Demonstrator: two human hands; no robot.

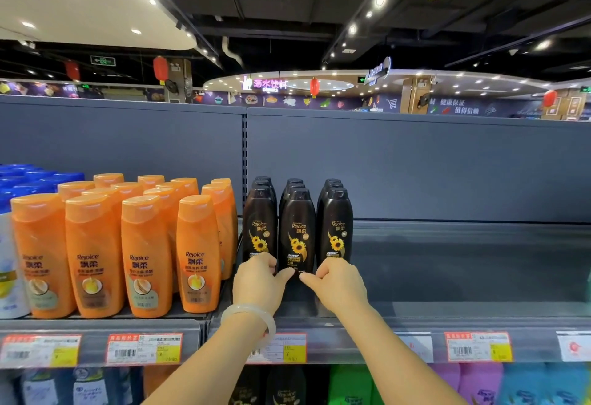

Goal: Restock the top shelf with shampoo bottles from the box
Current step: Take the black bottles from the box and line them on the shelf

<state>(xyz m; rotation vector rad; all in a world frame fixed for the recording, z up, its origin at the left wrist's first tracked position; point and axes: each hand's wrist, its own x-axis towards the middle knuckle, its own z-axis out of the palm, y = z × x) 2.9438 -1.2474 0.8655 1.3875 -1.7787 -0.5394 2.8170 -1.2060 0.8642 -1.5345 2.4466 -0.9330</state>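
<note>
Placing step: left hand (259,283) and right hand (335,283) pinch middle black bottle (297,231) base, squaring it; next, fetch another from the box for shelf (463,270).

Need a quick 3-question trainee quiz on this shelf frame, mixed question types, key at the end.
1. True or false: the black shampoo bottles stand in three rows on the top shelf.
2. Multiple choice: what stands directly left of the black bottles? A) orange bottles B) green bottles C) a box
3. Fill in: the left hand and right hand both reach to the base of the ____ front black bottle.

Key:
1. True.
2. A, the orange bottles.
3. Middle. The thumbs point toward each other at its base; the exact grip is partly hidden.
</note>
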